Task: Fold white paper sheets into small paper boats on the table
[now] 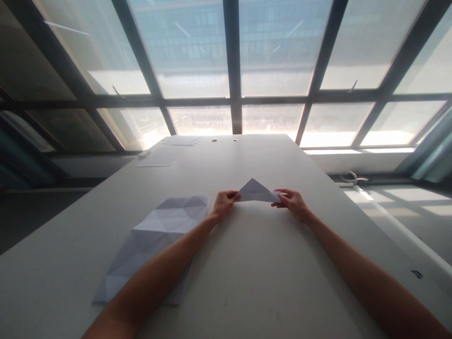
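A folded sheet of white paper (pixel 253 189), triangular with its peak pointing away from me, is stretched between my two hands. My left hand (pixel 225 203) pinches its left corner. At the right corner, my right hand (pixel 291 203) grips the paper between thumb and fingers. Left of my hands lies a larger creased sheet of paper (pixel 165 221), marked with crossing fold lines. My left forearm passes over it and hides part of it.
All this is on a long white table (pixel 254 273). Flat paper sheets (pixel 158 156) lie at its far left, near two round holes at the far edge. Windows (pixel 197 52) rise beyond. A white cable (pixel 349 177) is coiled off the table's right side.
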### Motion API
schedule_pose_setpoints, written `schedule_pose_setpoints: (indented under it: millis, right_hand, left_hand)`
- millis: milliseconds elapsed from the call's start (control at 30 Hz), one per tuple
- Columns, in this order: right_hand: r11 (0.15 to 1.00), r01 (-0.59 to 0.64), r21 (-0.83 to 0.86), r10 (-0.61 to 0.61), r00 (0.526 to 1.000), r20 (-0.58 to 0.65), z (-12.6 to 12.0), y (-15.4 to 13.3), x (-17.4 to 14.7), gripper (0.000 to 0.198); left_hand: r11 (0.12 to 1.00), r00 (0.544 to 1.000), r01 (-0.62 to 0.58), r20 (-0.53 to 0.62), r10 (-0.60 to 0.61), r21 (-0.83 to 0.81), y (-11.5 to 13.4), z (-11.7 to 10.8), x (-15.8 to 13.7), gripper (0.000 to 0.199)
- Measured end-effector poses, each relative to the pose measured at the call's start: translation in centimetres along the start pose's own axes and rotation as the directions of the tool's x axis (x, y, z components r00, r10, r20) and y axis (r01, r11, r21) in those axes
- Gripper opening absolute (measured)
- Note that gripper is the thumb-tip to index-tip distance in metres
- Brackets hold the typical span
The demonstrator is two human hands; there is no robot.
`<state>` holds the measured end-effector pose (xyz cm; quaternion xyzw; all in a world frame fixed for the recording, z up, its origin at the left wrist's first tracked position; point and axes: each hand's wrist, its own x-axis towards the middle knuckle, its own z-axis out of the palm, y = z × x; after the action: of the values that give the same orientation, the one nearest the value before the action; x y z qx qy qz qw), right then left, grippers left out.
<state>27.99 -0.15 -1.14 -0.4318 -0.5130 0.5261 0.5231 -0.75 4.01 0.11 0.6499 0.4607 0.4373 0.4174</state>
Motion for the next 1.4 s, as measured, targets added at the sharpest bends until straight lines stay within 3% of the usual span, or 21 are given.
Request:
schedule_pose_setpoints:
  millis: [367, 667, 833, 1033, 1400]
  right_hand:
    - [0.998, 0.045, -0.051, -0.041, 0.997, 0.068, 0.1, -0.4, -0.4, 0.058]
    - [0.99, 0.121, -0.07, -0.127, 0.988, -0.086, 0.7, -0.1, 0.0, 0.039]
    - [0.979, 0.184, -0.088, -0.186, 0.983, -0.015, 0.8, -0.2, -0.2, 0.038]
    - [0.963, 0.256, -0.082, -0.265, 0.956, -0.124, 0.8, 0.6, 0.5, 0.038]
    - [0.923, 0.349, -0.162, -0.362, 0.93, -0.062, 1.2, 0.4, 0.0, 0.024]
  left_hand:
    - [1.0, 1.0, 0.009, -0.015, -0.009, -0.007, -0.2, -0.1, 0.1, 0.028]
    - [1.0, 1.0, 0.019, -0.004, -0.019, 0.006, -0.1, -0.1, 0.1, 0.036]
    - [0.999, 0.999, 0.034, -0.013, -0.034, -0.018, 0.1, -0.1, -0.1, 0.042]
    - [0.998, 0.999, 0.04, -0.02, -0.041, -0.045, 0.0, 0.0, -0.1, 0.043]
    - [0.997, 0.999, 0.037, -0.036, -0.04, -0.066, 0.1, -0.1, -0.1, 0.04]
